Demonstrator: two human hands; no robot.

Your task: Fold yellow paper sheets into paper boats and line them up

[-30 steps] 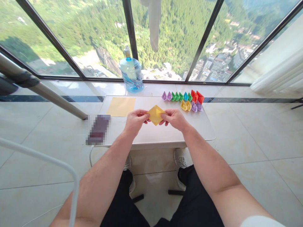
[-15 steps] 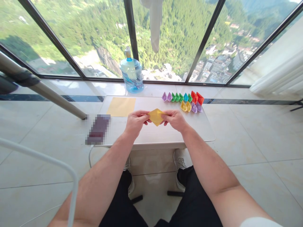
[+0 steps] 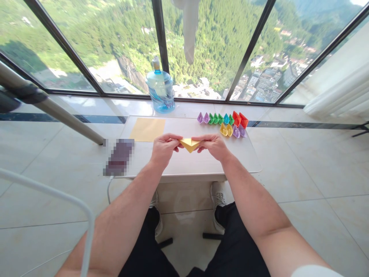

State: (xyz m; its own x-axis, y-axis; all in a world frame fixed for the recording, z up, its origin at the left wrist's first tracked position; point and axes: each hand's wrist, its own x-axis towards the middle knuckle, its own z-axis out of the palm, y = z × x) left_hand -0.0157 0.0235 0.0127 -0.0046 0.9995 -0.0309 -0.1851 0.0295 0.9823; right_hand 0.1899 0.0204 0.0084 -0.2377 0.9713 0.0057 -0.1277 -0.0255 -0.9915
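Note:
Both my hands hold a folded yellow paper (image 3: 190,144) just above the small white table (image 3: 201,161). My left hand (image 3: 164,148) pinches its left end and my right hand (image 3: 211,145) pinches its right end, fingers closed on it. The paper now looks like a shallow downward-pointing triangle. A flat sheet of yellow paper (image 3: 147,129) lies on the table at the back left. Several finished paper boats (image 3: 227,123) in purple, green, blue, red and yellow stand in rows at the back right.
A dark blurred-out flat object (image 3: 118,157) lies at the table's left edge. A blue water jug (image 3: 160,90) stands on the sill by the large windows. A metal pole (image 3: 49,109) slants at left; a white tube (image 3: 57,200) curves near left.
The yellow paper has flattened from a wide diamond into a narrow triangle as my hands drew its ends apart. Hands stayed in about the same place.

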